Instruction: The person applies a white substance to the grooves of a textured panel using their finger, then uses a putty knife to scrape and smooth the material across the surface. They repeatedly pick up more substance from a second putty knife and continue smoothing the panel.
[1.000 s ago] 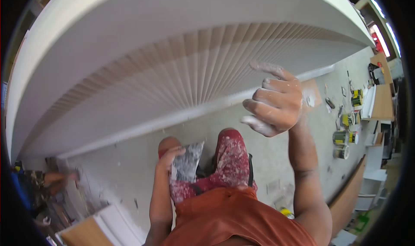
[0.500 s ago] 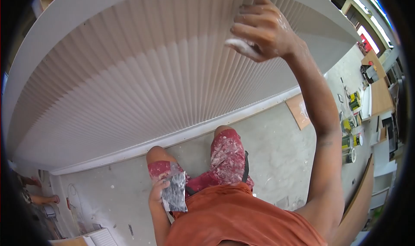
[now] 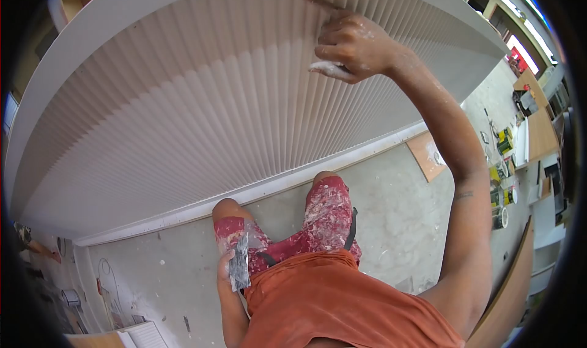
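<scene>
A large white fluted panel [image 3: 202, 97] with a smooth curved rim stands before me. My right hand [image 3: 351, 45] is at its upper part, index finger stretched out onto the grooves. The other fingers are loosely curled, with nothing visible in them. White paste coats the thumb, and white specks mark the back of the hand. Low beside my thigh, my left hand [image 3: 226, 265] grips a flat metal scraper [image 3: 240, 263] with a smeared grey face. The scraper is seen nearly edge-on, and most of the fingers are hidden behind it.
Several paint cans [image 3: 504, 143] stand on the floor at the right, near leaning boards [image 3: 510, 281]. A stained wooden board [image 3: 427, 156] lies by the panel's base. Another person's arm [image 3: 43, 249] shows at the far left. A white grooved piece [image 3: 145, 336] lies at lower left.
My right hand has moved left and slightly down across the grooves, its index finger now plainly extended. The scraper in my left hand has turned more edge-on. The other person's arm has shifted.
</scene>
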`<state>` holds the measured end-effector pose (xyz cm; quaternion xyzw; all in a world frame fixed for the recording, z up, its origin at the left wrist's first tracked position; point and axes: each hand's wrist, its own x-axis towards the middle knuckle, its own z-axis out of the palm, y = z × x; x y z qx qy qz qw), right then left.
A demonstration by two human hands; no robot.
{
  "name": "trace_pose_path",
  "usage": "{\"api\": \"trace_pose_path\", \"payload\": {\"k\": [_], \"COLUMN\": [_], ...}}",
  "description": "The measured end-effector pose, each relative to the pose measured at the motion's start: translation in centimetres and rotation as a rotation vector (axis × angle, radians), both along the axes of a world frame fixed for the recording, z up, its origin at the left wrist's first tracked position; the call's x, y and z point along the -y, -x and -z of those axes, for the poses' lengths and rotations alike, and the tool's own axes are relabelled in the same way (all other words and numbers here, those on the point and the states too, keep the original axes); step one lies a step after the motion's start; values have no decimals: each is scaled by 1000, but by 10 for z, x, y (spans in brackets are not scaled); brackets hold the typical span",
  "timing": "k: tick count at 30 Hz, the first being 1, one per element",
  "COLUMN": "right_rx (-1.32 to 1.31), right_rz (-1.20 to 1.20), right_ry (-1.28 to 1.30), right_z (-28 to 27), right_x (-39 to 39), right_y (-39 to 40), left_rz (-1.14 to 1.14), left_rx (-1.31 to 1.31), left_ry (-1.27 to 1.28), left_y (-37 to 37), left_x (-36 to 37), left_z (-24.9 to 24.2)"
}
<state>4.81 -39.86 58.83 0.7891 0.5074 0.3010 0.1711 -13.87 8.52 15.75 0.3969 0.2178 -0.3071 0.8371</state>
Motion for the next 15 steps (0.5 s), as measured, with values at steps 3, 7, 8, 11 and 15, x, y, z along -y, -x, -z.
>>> {"api": "trace_pose_path", "payload": {"k": [3, 7, 8, 11, 15], "right_rx": [-15, -9, -59, -170, -355], "right_rz": [14, -10, 2, -12, -247], "right_ry": [-59, -97, -64, -22, -125], "right_z": [22, 36, 40, 71, 114], "right_x": [-1, -6, -4, -1, -32], "right_y": [-3, 6, 8, 6, 53], "left_rz": [-55, -6, -11, -111, -260], "left_rx": [-8, 35, 23, -2, 49], "left_ry": [-44, 64, 64, 48, 45], "left_y": [-1, -3, -4, -6, 0], "left_x": [8, 0, 1, 13, 57], "left_z": [-10, 5, 4, -12, -82]}}
